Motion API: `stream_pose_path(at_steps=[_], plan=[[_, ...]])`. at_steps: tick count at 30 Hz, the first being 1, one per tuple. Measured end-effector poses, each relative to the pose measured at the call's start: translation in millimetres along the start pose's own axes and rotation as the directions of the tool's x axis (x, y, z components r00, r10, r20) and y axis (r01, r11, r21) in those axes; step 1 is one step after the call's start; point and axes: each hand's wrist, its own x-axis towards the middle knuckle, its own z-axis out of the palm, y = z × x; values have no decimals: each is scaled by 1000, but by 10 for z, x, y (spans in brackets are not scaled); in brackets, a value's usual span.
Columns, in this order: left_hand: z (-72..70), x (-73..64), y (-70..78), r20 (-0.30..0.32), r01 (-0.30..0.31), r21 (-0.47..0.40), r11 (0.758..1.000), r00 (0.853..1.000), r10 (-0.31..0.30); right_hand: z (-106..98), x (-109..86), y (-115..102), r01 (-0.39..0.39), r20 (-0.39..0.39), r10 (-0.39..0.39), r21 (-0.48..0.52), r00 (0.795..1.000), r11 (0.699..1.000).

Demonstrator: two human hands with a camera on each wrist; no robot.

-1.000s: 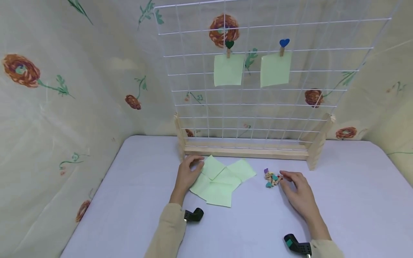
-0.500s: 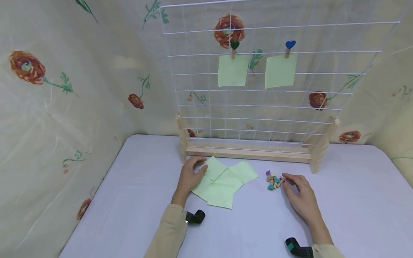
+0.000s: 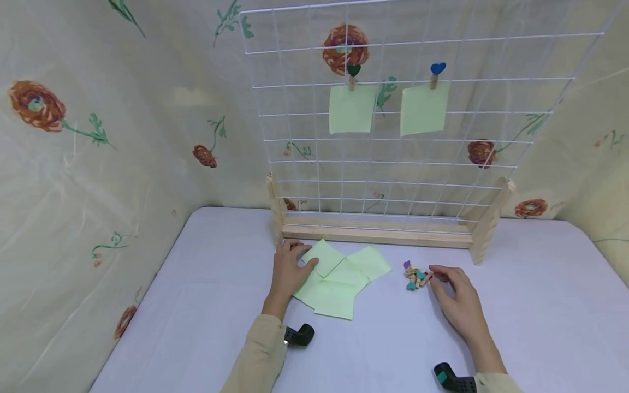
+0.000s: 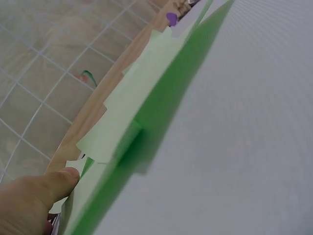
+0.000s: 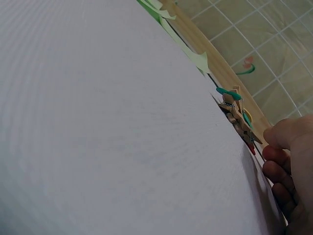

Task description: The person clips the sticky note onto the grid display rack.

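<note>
Several pale green paper notes lie overlapping on the white table. My left hand rests at the left side of the uppermost note, its thumb and fingers spread apart over the note's edge. In the left wrist view the thumb lies right at a note's corner, while the other fingers are mostly hidden. To the right is a small heap of mini wooden clothespins with teal, purple and red heart tops. My right hand is beside this heap, loosely curved, thumb and index tips apart right at the nearest clothespin.
Behind the notes stands a white wire grid on a wooden base. Two green notes hang from it, one under a dark green heart clothespin, one under a blue heart clothespin. A floral cloth surrounds the table.
The left hand's fingers have shifted slightly at the top note. The right hand stays beside the clothespin heap. The head view has shifted a little.
</note>
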Motion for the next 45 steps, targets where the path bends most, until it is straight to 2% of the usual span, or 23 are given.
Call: stream_pose_path(at_steps=[7,13,20,27,32,39,45], plan=[[-21,-13,10,0,-18,5,1000,1000,18,10,11,20,14,-8,-14,0,1000,1000],[-38,-5,14,-11,-71,-39,997,997,71,20,17,40,28,-2,-28,11,1000,1000],[-47,0,0,-3,-24,-133,991,1000,24,25,19,15,-1,32,0,24,1000,1000],[-51,10,-2,-37,19,-342,939,999,-34,42,9,-52,-26,42,27,-20,999,999],[-49,14,-6,-88,29,-392,920,994,-69,58,10,-56,-27,35,29,-39,999,999],[-92,12,56,-154,12,-494,869,983,-101,58,13,-55,-33,34,35,-58,999,998],[-84,28,16,-196,-9,-516,857,975,-107,71,7,-56,-23,30,25,-56,999,998]])
